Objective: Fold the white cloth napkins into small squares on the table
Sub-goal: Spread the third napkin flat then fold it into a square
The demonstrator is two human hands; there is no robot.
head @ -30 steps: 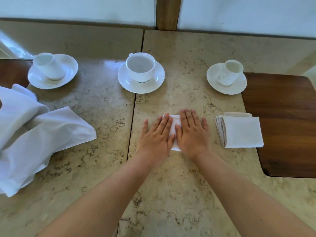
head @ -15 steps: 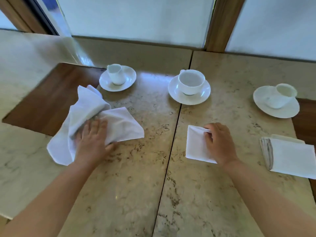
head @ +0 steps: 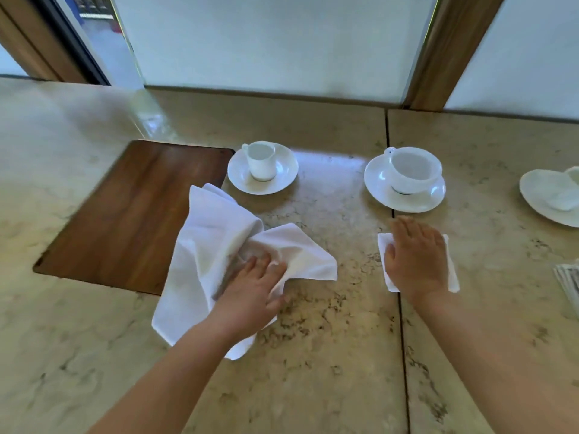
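A loose, crumpled white napkin [head: 206,245] lies left of centre on the stone table [head: 329,355], partly over a wooden inlay. My left hand [head: 253,292] lies on its near right part, fingers curled into the bunched cloth and gripping it. A small folded napkin square [head: 383,245] sits on the table seam to the right. My right hand [head: 416,261] lies flat on it with straight fingers and covers most of it; only the square's left and right corners show.
A small cup on a saucer [head: 261,166] stands just beyond the loose napkin, a wider cup on a saucer [head: 413,173] beyond the folded square, and a third saucer [head: 551,195] at the right edge. Another folded napkin [head: 568,283] peeks in at the right. The wooden inlay [head: 134,214] fills the left.
My left hand left the folded square, reached left onto the loose napkin and now bunches it under curled fingers. My right hand stayed on the square. The view swung left.
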